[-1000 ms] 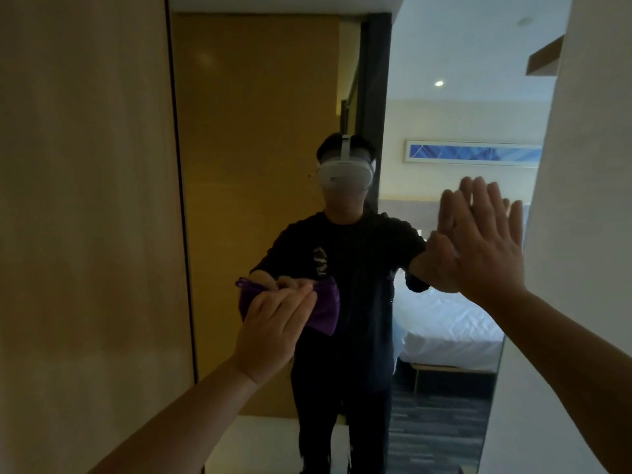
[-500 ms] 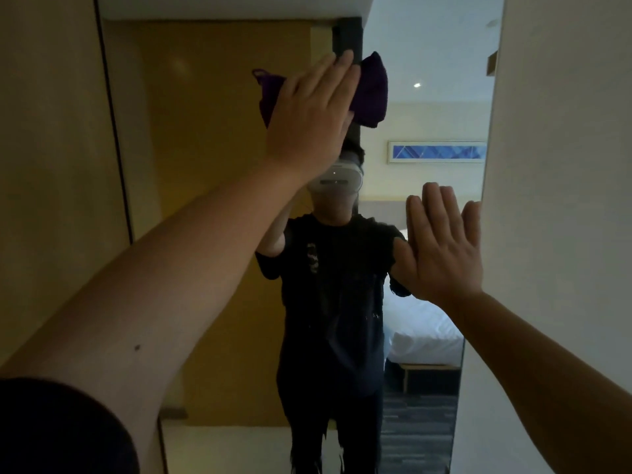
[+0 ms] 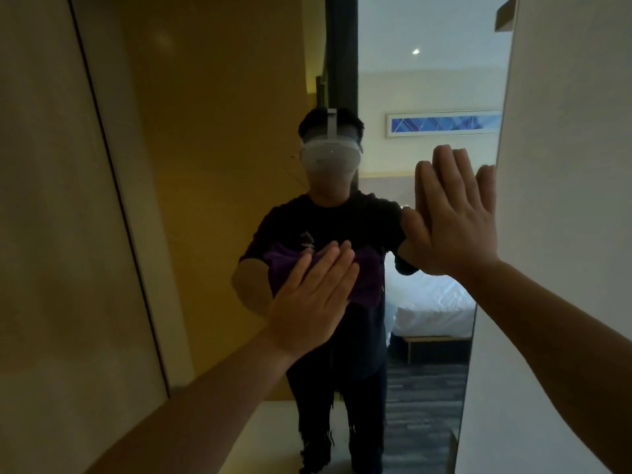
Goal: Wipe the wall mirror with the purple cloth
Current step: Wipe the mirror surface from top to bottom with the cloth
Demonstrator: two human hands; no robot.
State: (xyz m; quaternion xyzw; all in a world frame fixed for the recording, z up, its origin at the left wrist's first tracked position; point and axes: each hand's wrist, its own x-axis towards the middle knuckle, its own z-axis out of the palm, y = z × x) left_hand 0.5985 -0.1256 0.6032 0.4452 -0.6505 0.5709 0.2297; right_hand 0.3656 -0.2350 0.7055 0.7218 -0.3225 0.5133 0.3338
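A tall wall mirror [image 3: 219, 138] fills the middle of the view and reflects a standing person and a bedroom. My left hand [image 3: 313, 299] lies flat with fingers together, pressing the purple cloth [image 3: 367, 280] against the glass at chest height. The cloth shows past my fingers on both sides and is mostly covered by the hand. My right hand [image 3: 455, 217] rests flat and spread on the glass near the mirror's right edge, holding nothing.
A beige wall panel [image 3: 58, 234] borders the mirror on the left, and a pale wall [image 3: 564, 165] stands on the right. The reflection shows a bed and a dark carpeted floor behind me.
My left hand swept the cloth from chest height up to the top of the mirror, then back down to chest height. My right hand stayed flat on the glass.
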